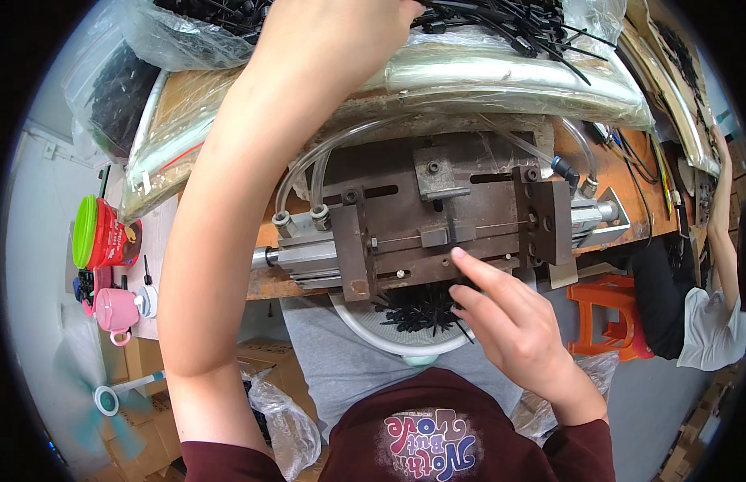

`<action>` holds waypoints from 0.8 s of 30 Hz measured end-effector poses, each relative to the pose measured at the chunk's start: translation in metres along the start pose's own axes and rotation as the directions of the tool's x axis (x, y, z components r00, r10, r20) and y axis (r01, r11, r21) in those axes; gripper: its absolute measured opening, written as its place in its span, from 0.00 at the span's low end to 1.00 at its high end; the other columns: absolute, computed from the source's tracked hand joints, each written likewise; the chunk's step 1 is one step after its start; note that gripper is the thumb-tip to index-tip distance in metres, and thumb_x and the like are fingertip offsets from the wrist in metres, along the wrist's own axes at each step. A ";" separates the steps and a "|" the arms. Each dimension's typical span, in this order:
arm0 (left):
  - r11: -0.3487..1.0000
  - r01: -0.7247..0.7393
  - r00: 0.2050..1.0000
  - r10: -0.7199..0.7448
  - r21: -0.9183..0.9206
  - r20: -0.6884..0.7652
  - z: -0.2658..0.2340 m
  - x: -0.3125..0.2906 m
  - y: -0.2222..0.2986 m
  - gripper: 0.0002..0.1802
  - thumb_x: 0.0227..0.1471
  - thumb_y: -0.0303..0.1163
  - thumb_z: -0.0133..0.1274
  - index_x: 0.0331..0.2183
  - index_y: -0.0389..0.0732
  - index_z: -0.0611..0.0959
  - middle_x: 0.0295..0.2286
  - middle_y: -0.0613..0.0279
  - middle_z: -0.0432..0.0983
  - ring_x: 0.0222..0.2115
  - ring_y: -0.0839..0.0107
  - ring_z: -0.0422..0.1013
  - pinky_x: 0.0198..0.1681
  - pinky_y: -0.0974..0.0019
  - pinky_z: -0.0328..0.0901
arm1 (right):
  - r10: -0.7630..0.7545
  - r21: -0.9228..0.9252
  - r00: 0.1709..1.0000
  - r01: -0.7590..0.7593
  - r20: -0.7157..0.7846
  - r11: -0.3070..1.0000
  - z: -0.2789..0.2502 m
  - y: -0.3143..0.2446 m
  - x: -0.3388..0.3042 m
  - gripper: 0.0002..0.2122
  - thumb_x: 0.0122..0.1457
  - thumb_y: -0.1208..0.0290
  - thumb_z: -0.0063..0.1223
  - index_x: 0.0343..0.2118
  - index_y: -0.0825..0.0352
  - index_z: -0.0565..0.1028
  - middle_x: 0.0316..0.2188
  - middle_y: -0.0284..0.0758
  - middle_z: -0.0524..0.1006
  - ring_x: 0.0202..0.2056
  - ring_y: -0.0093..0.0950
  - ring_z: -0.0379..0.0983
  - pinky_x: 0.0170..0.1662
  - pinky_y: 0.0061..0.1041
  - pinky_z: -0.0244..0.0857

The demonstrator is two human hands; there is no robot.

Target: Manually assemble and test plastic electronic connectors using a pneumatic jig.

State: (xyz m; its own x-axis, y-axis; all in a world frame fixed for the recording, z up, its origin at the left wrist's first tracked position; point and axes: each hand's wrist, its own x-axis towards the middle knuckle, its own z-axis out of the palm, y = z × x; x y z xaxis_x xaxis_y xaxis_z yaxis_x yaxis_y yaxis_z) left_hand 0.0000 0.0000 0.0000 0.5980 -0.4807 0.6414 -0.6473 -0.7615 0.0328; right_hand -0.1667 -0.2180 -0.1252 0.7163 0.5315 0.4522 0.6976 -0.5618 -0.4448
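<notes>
My left hand (353,28) reaches over the pile of thin black plastic strips (501,24), which look like cable ties. Its fingers are mostly cut off by the upper edge, so what they hold cannot be seen. Below that arm lies a brown metal fixture (485,153) with a small clamp block (436,236) at its middle. A black strip (451,221) stands across the clamp. My right hand (517,329) is open, its index fingertip at or just beside the strip's near end. Under the fixture's front edge, a white basket (361,331) holds several black strips.
Silver air cylinders (309,261) with clear hoses flank the fixture. A plastic-covered tray edge (517,80) runs behind it. To the left are a red tub (116,237), a pink cup (116,309) and a fan (106,400). An orange stool (602,301) and another person (714,321) are at right.
</notes>
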 end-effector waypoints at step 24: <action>0.918 0.255 0.962 -0.211 -0.303 0.171 -0.010 -0.169 0.124 0.18 0.41 0.22 0.69 0.39 0.34 0.86 0.52 0.43 0.77 0.33 0.63 0.81 0.34 0.66 0.74 | -0.347 -0.353 0.865 0.218 -0.362 0.910 -0.047 0.049 0.160 0.08 0.54 0.79 0.63 0.38 0.66 0.81 0.34 0.32 0.81 0.29 0.26 0.74 0.31 0.24 0.67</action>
State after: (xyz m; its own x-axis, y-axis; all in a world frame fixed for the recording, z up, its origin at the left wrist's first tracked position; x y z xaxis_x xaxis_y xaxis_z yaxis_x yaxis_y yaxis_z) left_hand -0.1860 -0.0087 -0.0965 0.7928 -0.3764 0.4793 -0.5852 -0.6898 0.4263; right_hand -0.0182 -0.1902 -0.0385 0.3711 0.4254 0.8254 0.7847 -0.6190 -0.0337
